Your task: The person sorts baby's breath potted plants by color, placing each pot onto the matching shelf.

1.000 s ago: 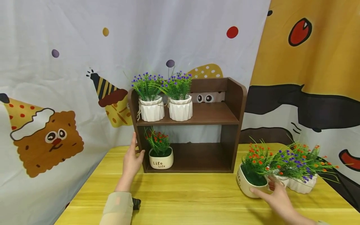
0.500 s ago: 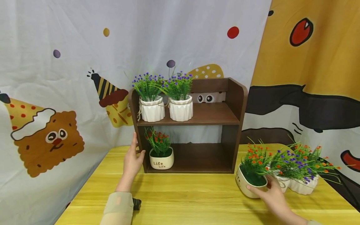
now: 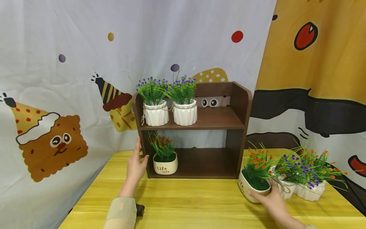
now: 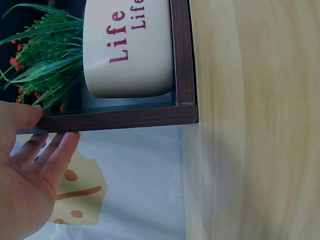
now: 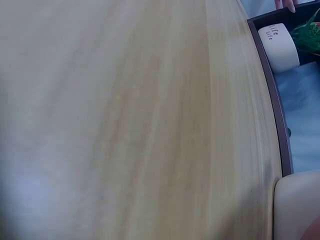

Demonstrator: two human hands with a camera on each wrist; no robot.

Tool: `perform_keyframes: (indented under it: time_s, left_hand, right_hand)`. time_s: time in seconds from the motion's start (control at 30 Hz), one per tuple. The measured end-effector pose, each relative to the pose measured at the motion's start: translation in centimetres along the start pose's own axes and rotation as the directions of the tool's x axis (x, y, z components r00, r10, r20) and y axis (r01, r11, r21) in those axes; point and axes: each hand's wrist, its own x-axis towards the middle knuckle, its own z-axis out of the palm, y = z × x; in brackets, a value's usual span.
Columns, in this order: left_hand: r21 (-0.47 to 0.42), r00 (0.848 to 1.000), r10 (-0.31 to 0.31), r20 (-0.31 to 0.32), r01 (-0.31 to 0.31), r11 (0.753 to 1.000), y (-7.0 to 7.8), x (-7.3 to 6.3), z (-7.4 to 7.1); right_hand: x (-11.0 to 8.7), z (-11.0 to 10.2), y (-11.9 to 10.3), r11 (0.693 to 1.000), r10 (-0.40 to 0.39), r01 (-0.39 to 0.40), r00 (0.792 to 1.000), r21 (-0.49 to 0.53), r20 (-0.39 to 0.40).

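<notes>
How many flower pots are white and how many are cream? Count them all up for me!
White pots: 4 (2 on the shelf, 2 on the table)
Cream pots: 2 (1 on the shelf, 1 in the right hand)
Total: 6

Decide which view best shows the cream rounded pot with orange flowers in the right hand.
The head view: the cream rounded pot shows nearly whole, orange flowers included, with the right hand covering part. The right wrist view catches only a cropped side; the left wrist view shows none.
</notes>
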Motion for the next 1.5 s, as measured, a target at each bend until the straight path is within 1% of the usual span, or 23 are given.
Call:
perform_keyframes:
  time_s: [0.1, 0.3, 0.47, 0.63, 0.83, 1.03, 1.3, 1.5]
  left_hand:
    - [0.009, 1.000, -0.005, 0.000, 0.005, 1.000, -0.1, -0.1, 0.1]
    - [0.005, 1.000, -0.009, 0.000, 0.009, 1.000, -0.1, -0.1, 0.2]
    - [0.008, 1.000, -0.018, 0.004, 0.018, 1.000, -0.1, 0.0, 0.2]
    - [0.014, 1.000, -0.011, 0.000, 0.011, 1.000, -0.1, 0.0, 0.1]
    - [0.004, 1.000, 0.004, -0.006, -0.004, 1.000, -0.1, 0.1, 0.2]
    - [-0.001, 1.000, -0.016, -0.003, 0.016, 1.000, -0.1, -0.1, 0.1]
    - [0.006, 0.999, -0.039, 0.003, 0.039, 0.999, -0.2, -0.1, 0.1]
    - [-0.002, 0.999, -0.035, 0.004, 0.035, 0.999, -0.2, -0.1, 0.2]
  right_hand:
    - [0.2, 0.3, 0.1, 1.000, -0.010, 0.009, 1.000, -0.009, -0.026]
    - [0.7, 0.7, 0.1, 0.999, 0.028, -0.029, 0.999, -0.021, -0.036]
    - [1.0, 0.9, 0.2, 0.999, 0.036, -0.036, 0.998, -0.003, -0.054]
    - [1.1, 0.8, 0.1, 0.999, 0.035, -0.035, 0.998, 0.000, -0.045]
    - [0.7, 0.9, -0.1, 0.999, 0.034, -0.034, 0.999, -0.030, -0.025]
    - [-0.1, 1.2, -1.3, 0.999, 0.000, 0.000, 1.000, -0.045, -0.015]
    - [-1.8, 1.5, -3.3, 0.994, -0.097, 0.096, 0.995, -0.053, -0.004]
    - [-3.0, 1.9, -4.6, 0.990, -0.139, 0.139, 0.990, -0.034, -0.006]
